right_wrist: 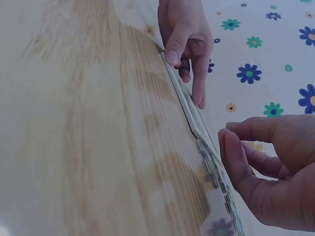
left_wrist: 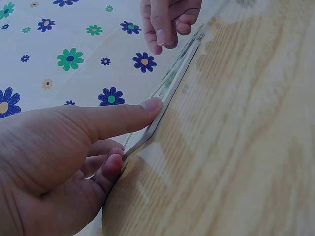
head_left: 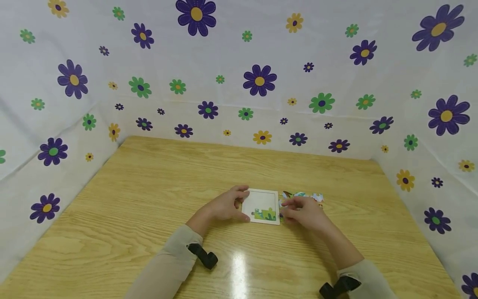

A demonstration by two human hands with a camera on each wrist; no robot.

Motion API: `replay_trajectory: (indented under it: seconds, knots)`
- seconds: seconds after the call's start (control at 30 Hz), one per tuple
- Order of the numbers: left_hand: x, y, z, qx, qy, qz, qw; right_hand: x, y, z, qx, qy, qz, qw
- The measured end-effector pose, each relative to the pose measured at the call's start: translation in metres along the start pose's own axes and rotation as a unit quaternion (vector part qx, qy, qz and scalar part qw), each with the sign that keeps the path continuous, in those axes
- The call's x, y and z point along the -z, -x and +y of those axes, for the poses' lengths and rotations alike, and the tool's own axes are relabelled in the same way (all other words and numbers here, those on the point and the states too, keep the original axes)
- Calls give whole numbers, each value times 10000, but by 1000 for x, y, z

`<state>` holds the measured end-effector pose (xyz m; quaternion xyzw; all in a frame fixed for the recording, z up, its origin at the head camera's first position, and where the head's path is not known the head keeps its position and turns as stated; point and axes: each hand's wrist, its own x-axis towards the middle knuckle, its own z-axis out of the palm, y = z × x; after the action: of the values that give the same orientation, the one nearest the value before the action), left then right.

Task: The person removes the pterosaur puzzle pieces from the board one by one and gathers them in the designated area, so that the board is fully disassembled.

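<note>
A square pale wooden puzzle tray (head_left: 259, 199) lies on the table, with joined green jigsaw pieces (head_left: 266, 214) in its lower right part. My left hand (head_left: 225, 205) grips the tray's left side. In the left wrist view its thumb (left_wrist: 140, 115) lies on the tray's edge and the other fingers curl at the corner. My right hand (head_left: 307, 212) hovers by the tray's right edge, over loose jigsaw pieces (head_left: 317, 197). In the right wrist view its thumb and forefinger tips (right_wrist: 229, 135) are close together, and no piece shows between them. The hand partly hides the loose pieces.
The wood-grain table (head_left: 157, 178) extends on all sides of the tray. A white cloth with printed flowers (head_left: 224, 54) stands around the back and both sides. Black straps with camera mounts (head_left: 203, 255) sit on both sleeves.
</note>
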<state>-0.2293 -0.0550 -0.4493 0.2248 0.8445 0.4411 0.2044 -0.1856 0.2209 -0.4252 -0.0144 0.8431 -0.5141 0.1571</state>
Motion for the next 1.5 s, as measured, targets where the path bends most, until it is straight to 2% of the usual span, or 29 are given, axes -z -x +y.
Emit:
replay_trajectory:
  seconds: [0.17,0.33,0.53,0.73,0.9,1.17,1.3,1.5]
  knots:
    - [1,0,0,37,10,-6,10000,-8,-7,-6,194,-112,-287,9993]
    - [-1,-1,-3,90,-5,6,10000,-21,-14,-7,582,314,-533,9964]
    - [-9,-4,-8,-26,-105,-102,9999,-28,-13,-3,774,672,-957,9901]
    - [-10,-3,-8,28,-35,-61,10000,-29,-14,-1,1022,1086,-918,9846]
    - [-6,-1,-5,30,-57,-22,10000,-31,-15,-5,968,761,-918,9881]
    - [-2,-1,-4,5,-77,20,10000,-26,-16,-5,756,-222,-1119,9906]
    - [-3,-1,-3,7,-62,12,10000,-19,-14,-3,582,-630,-1012,9912]
    - [-1,-1,-3,-2,-67,-21,10000,0,-4,-1,384,-598,-580,9958]
